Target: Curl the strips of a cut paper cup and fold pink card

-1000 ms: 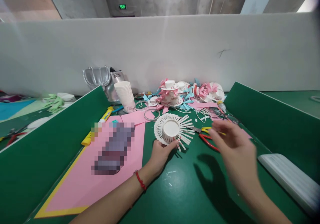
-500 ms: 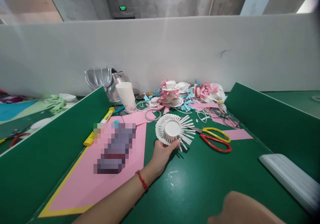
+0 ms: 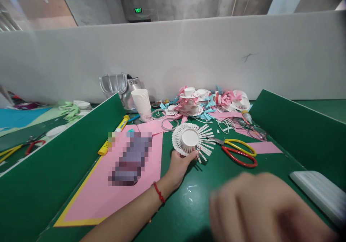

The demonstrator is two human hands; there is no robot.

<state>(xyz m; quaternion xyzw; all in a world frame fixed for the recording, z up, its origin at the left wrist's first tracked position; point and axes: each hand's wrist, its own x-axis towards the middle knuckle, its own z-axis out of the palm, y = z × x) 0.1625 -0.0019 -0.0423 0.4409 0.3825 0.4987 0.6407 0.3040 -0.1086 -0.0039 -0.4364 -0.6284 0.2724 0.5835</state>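
My left hand grips the near edge of a white paper cup that is cut into narrow strips fanned out around its round base. Some strips on the left are curled into a scalloped rim; those on the right stick out straight. Large in the lower right, my right hand is blurred by motion, with its fingers curled in. Whatever it may hold is hidden. Scissors with one yellow and one red handle lie just right of the cut cup, their blades pointing at its strips.
On the left, a glue stick and a pixelated dark object lie on pink paper. Behind stand stacked paper cups and finished paper flowers. Green dividers flank the work surface; a white ridged object sits at right.
My right hand has risen from the bottom edge further into view. The left hand keeps hold of the cut paper cup. The whole view has shifted slightly.
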